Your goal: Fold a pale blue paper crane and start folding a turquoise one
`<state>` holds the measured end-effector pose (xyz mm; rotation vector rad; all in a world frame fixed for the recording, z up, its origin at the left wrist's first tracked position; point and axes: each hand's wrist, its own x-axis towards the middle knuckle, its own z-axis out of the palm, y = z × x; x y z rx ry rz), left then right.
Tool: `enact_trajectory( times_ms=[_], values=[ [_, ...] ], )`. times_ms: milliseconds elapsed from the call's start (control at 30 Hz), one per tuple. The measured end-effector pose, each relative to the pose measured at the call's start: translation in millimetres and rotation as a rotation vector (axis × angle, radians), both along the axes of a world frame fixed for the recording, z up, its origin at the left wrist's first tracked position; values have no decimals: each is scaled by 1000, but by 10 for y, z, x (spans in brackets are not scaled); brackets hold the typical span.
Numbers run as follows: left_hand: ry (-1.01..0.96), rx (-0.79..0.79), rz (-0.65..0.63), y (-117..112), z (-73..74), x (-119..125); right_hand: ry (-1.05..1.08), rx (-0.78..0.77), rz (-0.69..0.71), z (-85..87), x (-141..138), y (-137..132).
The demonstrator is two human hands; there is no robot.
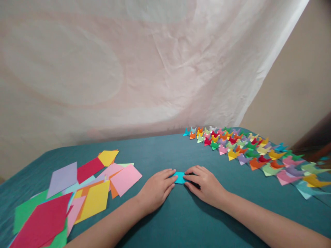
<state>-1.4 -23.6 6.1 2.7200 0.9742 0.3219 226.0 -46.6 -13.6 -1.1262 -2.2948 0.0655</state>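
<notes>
A small piece of bright blue folded paper (180,178) lies on the table in the middle foreground, between both hands. My left hand (158,188) has its fingertips on the paper's left end, its fingers close together. From the other side, my right hand (205,186) holds the right end with thumb and fingertips. The ends under the fingers are hidden, so the paper's full folded shape cannot be made out.
Loose sheets of coloured paper (97,199) overlap on the left of the green-covered table (160,148). Many small folded paper birds (234,155) stand in rows at the right. A pale cloth (139,75) hangs behind the table.
</notes>
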Motion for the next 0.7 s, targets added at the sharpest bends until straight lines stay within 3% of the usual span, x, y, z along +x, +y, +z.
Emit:
enact_trajectory(
  times_ms=[167,700],
  values=[
    [-78,37,22,105,14,-66,-19,-13,-10,23,2,2],
    [-160,-28,87,80,80,-46,-2,-18,69,38,60,52]
  ],
)
